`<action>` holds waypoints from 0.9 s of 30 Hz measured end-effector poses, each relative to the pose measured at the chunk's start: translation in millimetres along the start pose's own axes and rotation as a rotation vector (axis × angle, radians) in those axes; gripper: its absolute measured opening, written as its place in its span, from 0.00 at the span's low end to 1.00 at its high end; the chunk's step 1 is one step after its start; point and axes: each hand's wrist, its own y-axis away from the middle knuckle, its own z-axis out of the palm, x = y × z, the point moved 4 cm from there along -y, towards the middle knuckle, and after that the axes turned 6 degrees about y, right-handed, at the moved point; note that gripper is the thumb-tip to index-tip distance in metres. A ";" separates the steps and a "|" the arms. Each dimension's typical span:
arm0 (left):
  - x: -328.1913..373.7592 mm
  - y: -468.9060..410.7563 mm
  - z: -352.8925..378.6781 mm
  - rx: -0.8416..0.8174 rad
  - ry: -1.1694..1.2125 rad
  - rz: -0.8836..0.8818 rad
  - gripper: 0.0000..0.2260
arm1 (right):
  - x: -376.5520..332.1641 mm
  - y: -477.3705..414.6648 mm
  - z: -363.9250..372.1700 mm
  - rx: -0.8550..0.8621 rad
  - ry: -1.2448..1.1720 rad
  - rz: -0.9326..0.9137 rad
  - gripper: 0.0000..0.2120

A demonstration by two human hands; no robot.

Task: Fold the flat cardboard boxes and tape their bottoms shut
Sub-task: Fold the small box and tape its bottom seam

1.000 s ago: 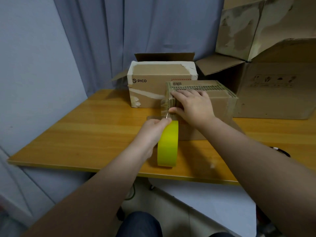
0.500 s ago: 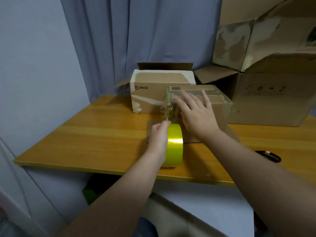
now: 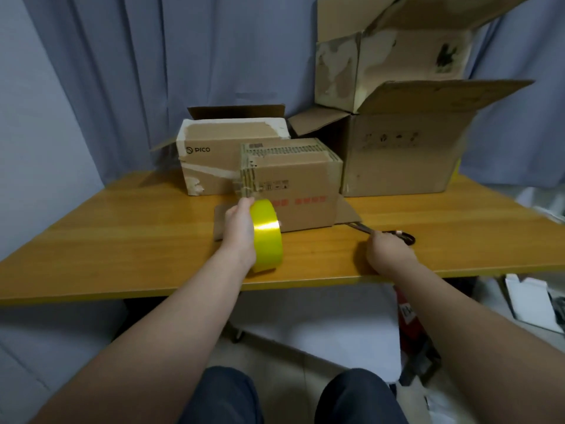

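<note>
Four cardboard boxes, one roll of tape and one pair of scissors are seen on one wooden table (image 3: 122, 240). Farthest left among the boxes, a box printed PICO (image 3: 211, 166) is set at the back with its flaps open. Just in front of it and to its right, the small box (image 3: 299, 191) is stood on the table, two of its lower flaps spread flat on the wood. The left hand (image 3: 240, 231) is clamped round the yellow tape roll (image 3: 267, 240), which is held on edge against the small box's near left corner; wrinkled tape is seen up that corner. Farther right, the scissors (image 3: 405, 237) lie near the table's front edge, and the right hand (image 3: 388, 254) is laid over their middle; whether its fingers are closed on them cannot be told. At the far right, a large open box (image 3: 397, 160) is stood at the back, and a fourth box (image 3: 391, 53) is perched on top of it.
</note>
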 end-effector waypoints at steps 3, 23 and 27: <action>-6.3 -2.8 -3.9 0.025 -0.025 0.010 0.27 | 2.5 17.3 -8.1 0.089 0.030 -0.055 0.14; 9.6 -12.1 3.4 -0.094 -0.123 -0.036 0.15 | 5.5 88.1 -76.2 -0.121 -0.359 -0.253 0.11; 14.0 -5.5 2.5 -0.093 -0.167 -0.034 0.16 | -28.6 89.5 -79.8 0.065 -0.447 -0.458 0.30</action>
